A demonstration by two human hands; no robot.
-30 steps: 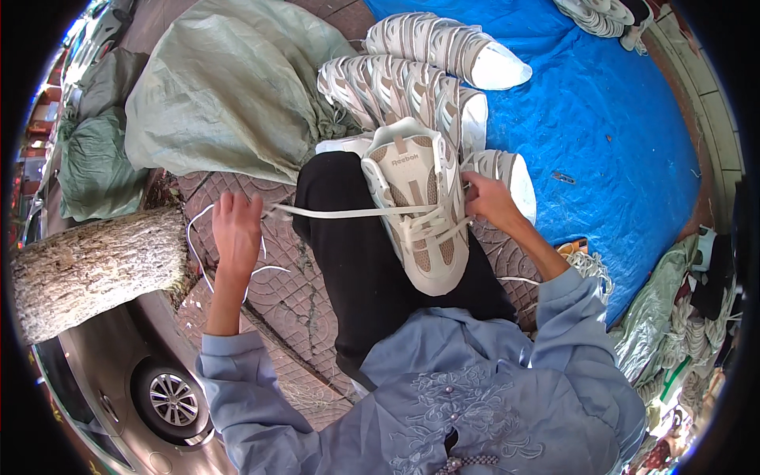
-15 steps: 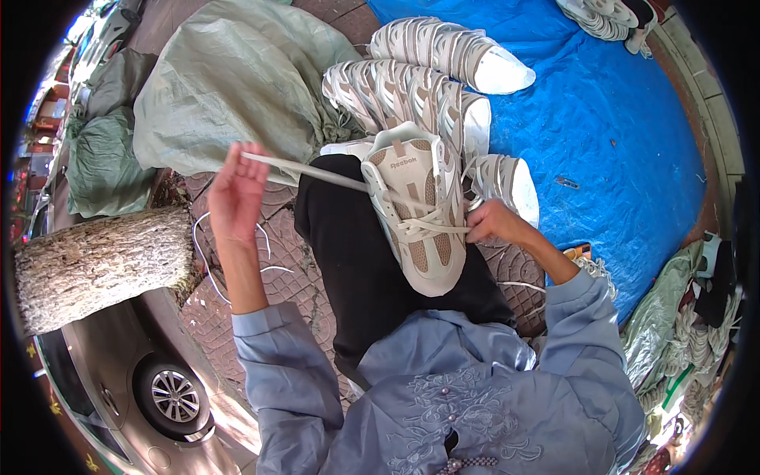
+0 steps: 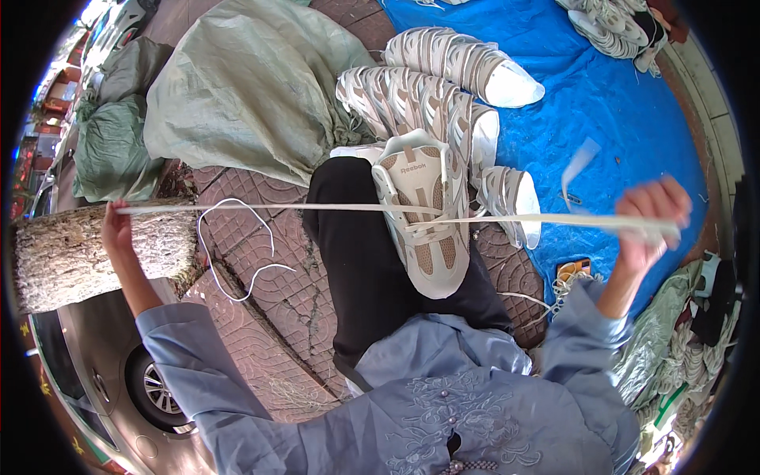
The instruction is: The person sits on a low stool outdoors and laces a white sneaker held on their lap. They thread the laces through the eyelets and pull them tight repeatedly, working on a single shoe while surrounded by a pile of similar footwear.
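A white and beige sneaker [image 3: 427, 214] rests on my black-trousered leg, toe toward me. A flat white shoelace [image 3: 317, 208] runs through its eyelets and stretches taut to both sides. My left hand [image 3: 116, 227] grips the left end far out by the tree trunk. My right hand [image 3: 651, 219] pinches the right end out over the blue tarp, with a short loose tail sticking up above it.
Rows of matching sneakers [image 3: 431, 87] lie nested on the blue tarp [image 3: 602, 103] ahead. Green sacks [image 3: 245, 87] lie to the upper left. A tree trunk [image 3: 71, 253] and a parked car [image 3: 119, 380] are on my left. A loose lace [image 3: 237, 253] lies on the brick paving.
Both hands have swung wide apart from the shoe, the left far to the left and the right out to the right, pulling the lace straight and taut through the sneaker.
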